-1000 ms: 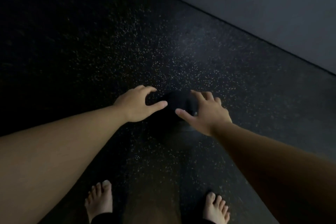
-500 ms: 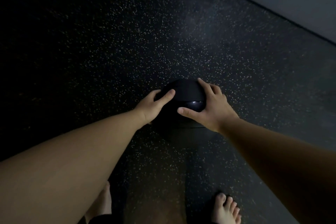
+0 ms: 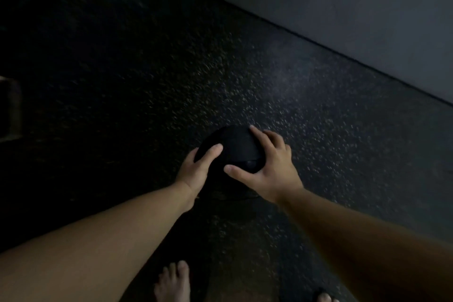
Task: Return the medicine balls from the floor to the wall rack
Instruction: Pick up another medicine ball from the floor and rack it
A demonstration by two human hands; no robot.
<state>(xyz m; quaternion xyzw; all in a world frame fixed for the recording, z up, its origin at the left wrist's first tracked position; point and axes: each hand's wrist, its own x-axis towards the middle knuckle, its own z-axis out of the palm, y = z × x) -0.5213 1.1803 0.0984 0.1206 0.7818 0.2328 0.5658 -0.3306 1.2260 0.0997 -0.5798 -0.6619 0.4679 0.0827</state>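
Observation:
A black medicine ball (image 3: 235, 148) sits low in front of me over the dark speckled rubber floor (image 3: 294, 110). My left hand (image 3: 197, 170) presses against its left side, fingers wrapped around it. My right hand (image 3: 268, 169) covers its right and top side, thumb spread across the near face. Both hands grip the ball between them. I cannot tell whether the ball still touches the floor. The wall rack is not in view.
A grey mat or panel (image 3: 343, 14) lies at the upper right, its edge running diagonally. A dim dark object (image 3: 9, 110) stands at the far left edge. My bare feet (image 3: 174, 282) are at the bottom of the view.
A second ago my hands hovered open just above the ball. They closed onto its two sides, and the view has since shifted, showing more of the floor and the grey panel.

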